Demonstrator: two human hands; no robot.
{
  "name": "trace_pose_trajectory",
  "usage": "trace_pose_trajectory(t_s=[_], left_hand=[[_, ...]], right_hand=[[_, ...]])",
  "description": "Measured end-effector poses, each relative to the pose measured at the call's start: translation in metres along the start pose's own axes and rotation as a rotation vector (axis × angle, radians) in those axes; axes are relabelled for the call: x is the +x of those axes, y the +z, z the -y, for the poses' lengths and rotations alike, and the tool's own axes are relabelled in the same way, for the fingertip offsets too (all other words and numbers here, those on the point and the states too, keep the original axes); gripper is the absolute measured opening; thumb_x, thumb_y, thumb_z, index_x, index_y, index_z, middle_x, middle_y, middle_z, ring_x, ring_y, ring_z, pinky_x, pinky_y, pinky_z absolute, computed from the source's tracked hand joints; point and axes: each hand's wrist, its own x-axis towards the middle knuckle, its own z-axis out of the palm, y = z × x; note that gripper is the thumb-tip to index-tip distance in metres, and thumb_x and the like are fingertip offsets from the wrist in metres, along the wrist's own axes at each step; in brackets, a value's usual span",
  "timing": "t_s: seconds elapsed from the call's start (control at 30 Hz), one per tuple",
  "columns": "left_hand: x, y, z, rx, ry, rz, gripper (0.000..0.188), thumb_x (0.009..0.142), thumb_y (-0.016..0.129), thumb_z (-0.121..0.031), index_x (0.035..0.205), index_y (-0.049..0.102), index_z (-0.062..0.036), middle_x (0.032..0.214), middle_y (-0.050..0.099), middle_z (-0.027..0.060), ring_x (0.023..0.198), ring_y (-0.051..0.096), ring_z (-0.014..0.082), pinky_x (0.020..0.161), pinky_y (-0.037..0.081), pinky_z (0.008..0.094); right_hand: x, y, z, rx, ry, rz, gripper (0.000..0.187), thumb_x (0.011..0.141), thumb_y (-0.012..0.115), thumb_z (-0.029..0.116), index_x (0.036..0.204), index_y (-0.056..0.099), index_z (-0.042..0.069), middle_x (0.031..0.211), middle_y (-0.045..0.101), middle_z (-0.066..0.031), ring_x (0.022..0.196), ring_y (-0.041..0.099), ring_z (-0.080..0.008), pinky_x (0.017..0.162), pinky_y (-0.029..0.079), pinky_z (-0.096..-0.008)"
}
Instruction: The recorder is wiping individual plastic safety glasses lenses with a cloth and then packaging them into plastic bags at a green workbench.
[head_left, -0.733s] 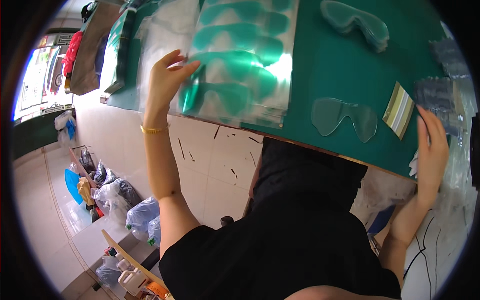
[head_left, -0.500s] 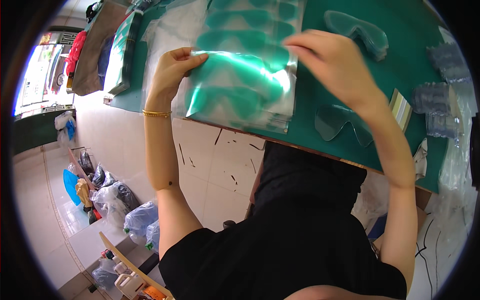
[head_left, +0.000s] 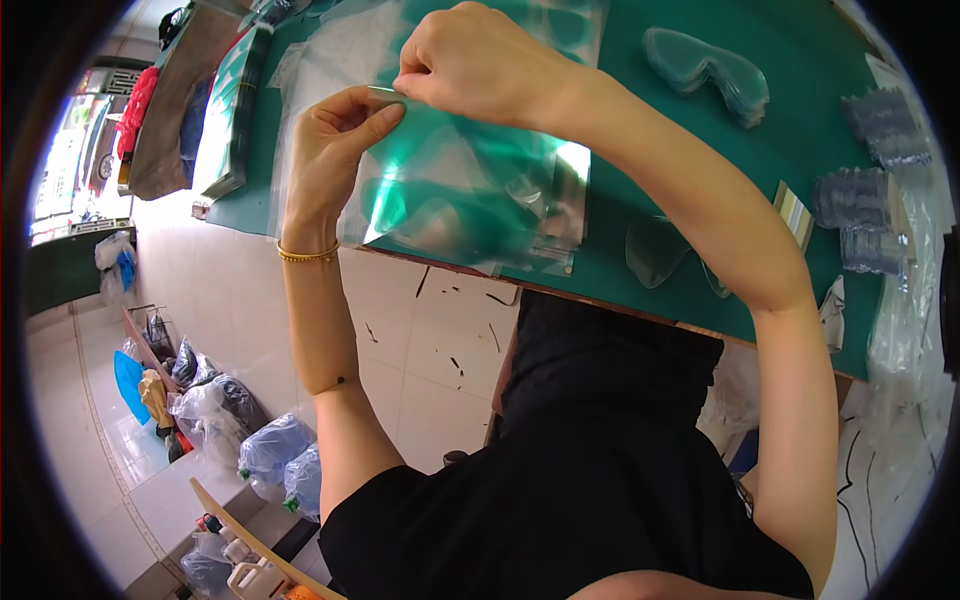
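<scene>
My left hand (head_left: 345, 135) pinches the upper left edge of a thin, shiny plastic sheet (head_left: 455, 170) between thumb and forefinger. The sheet is clear with green goggle-lens shapes, and more such sheets lie beneath it on the green table. My right hand (head_left: 485, 65) is closed, its fingertips pinching the same edge just beside my left thumb. Its wrist and forearm hide part of the sheets. A pile of clear goggle lenses (head_left: 705, 75) lies beyond my right forearm. One loose lens (head_left: 655, 255) sits near the table's front edge, partly covered by that forearm.
On the right of the table (head_left: 620, 190) stand several stacks of clear pieces (head_left: 855, 200), near a pale strip-like block (head_left: 793, 215). A banded pile of sheets (head_left: 225, 120) sits at the far left. Bags (head_left: 270, 450) lie on the floor to the left.
My right hand has swung left across the sheets to the edge beside my left hand. My left hand keeps its pinch, and the near part of the sheet has shifted.
</scene>
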Motion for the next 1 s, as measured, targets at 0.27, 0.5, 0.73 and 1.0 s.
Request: trace_pose_trajectory(t_s=[0.27,0.5,0.73,1.0], left_hand=[[0.0,-0.021,0.037,0.034,-0.175,-0.025,0.021,0.085,0.075,-0.01,0.1,0.071,0.0047,0.086,0.067,0.0015,0.079,0.06,0.0073,0.073,0.046,0.0202],[-0.016,0.015,0.016,0.573,0.28,-0.466,0.048,0.08,0.081,-0.017,0.122,0.066,0.0005,0.11,0.069,0.0122,0.098,0.066,0.0188,0.085,0.053,0.0288],[-0.047,0.093,-0.056,-1.189,-0.117,0.485,0.037,0.105,0.045,-0.027,0.12,0.057,0.0053,0.12,0.065,0.0147,0.115,0.06,0.0203,0.103,0.045,0.0331],[-0.087,0.173,-0.039,-0.698,0.106,0.286,0.013,0.096,0.06,-0.011,0.093,0.052,-0.0015,0.085,0.056,0.0092,0.067,0.052,0.0184,0.063,0.043,0.0294]], right_hand=[[-0.023,-0.051,-0.087,0.616,0.444,-0.478,0.022,0.088,0.064,0.017,0.075,0.068,-0.001,0.066,0.061,-0.0012,0.058,0.052,-0.0091,0.054,0.04,-0.0268],[-0.065,-0.1,-0.044,0.023,-0.021,-0.903,0.014,0.092,0.064,0.011,0.086,0.065,-0.002,0.071,0.062,0.0012,0.063,0.051,-0.0033,0.057,0.043,-0.024],[-0.116,-0.094,0.035,-0.483,-0.771,-0.429,0.022,0.055,0.067,0.016,0.074,0.058,0.007,0.071,0.048,-0.0016,0.06,0.047,-0.015,0.051,0.034,-0.0253],[-0.261,-0.116,0.021,0.34,0.354,-0.54,0.063,0.081,0.078,0.038,0.123,0.055,-0.003,0.078,0.059,-0.0066,0.065,0.055,-0.0184,0.061,0.044,-0.0255]])
